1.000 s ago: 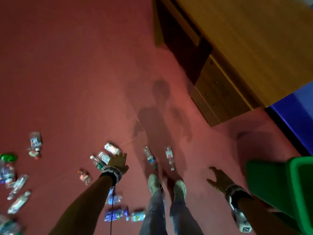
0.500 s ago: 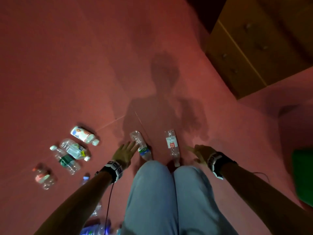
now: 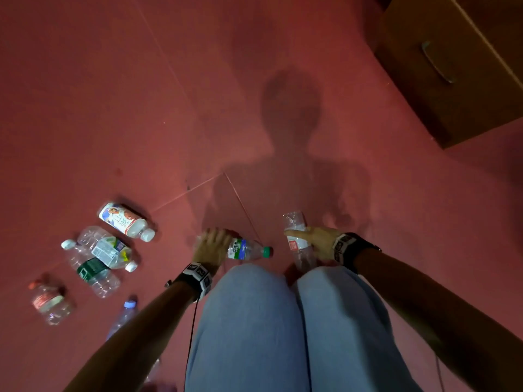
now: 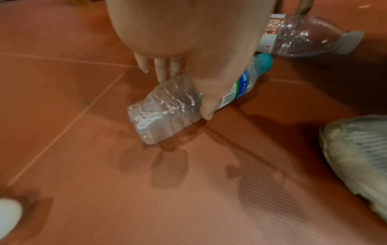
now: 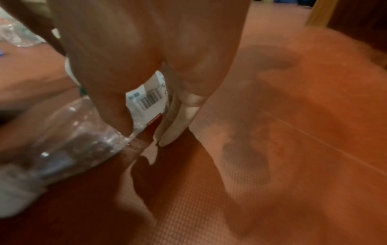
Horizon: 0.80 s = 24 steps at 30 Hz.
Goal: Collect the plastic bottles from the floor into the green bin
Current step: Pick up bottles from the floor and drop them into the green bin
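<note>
Though dim, red textured floor (image 3: 141, 108) w/ seams, wood cabinet (image 3: 452, 66) far right; each hand round a bottle.

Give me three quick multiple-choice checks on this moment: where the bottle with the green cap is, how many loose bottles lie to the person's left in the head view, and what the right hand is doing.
1. Where is the green-capped bottle?
A. in a bin
B. on the floor in front of the knees, under the left hand
C. on the wooden cabinet

2. How many loose bottles show to the person's left in the head view?
A. one
B. two
C. at least five

3. What is the right hand doing?
A. gripping the red-labelled bottle
B. hanging idle
C. pressing flat on the floor

Answers:
1 B: the left hand wraps its clear body on the red floor.
2 C: four lie in a cluster, and a blue-capped one shows near the left forearm.
3 A: the right wrist view shows thumb and fingers on either side of its label.
</note>
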{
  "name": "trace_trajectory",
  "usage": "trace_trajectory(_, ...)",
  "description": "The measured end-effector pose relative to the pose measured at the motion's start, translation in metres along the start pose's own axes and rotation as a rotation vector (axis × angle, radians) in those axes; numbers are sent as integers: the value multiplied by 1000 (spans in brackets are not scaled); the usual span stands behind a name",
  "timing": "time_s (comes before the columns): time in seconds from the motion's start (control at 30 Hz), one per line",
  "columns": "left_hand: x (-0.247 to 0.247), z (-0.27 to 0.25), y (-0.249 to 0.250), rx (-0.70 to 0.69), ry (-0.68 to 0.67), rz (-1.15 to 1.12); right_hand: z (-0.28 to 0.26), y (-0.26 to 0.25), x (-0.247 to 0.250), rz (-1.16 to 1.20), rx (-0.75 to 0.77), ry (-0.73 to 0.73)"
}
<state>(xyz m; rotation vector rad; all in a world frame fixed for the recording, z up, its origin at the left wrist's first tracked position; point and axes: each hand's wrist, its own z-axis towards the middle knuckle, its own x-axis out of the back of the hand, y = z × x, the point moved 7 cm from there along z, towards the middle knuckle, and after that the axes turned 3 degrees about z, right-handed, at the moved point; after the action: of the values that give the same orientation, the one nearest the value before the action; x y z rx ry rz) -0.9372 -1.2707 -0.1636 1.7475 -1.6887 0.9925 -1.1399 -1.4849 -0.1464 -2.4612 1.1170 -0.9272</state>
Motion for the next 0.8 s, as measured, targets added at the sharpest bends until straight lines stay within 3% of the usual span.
trace_trajectory(0.07, 4, -21, -12, 117, -33, -159, -14, 6, 7, 26, -90, -23)
trace_trajectory(0.2, 52, -87, -32, 289, -150, -276, -59, 19, 34, 91, -102, 129)
trace_trajectory(0.37, 142, -186, -51, 473, -157, -321, -201, -25, 117, 259, -350, 363)
trace_trajectory(0.47, 221, -240, -54, 541, -183, -347, -293, -64, 159, 311, -293, 557)
trace_trajectory(0.57, 315, -286, -50, 522, -125, -366, -377, -104, 193, 378, -296, 593)
trace_trajectory(0.7, 440, -332, -41, 490, 46, -576, -497, -167, 246, 557, -330, 743)
trace_trajectory(0.8, 540, -356, -23, 425, 147, -802, -582, -218, 266, 770, -308, 717)
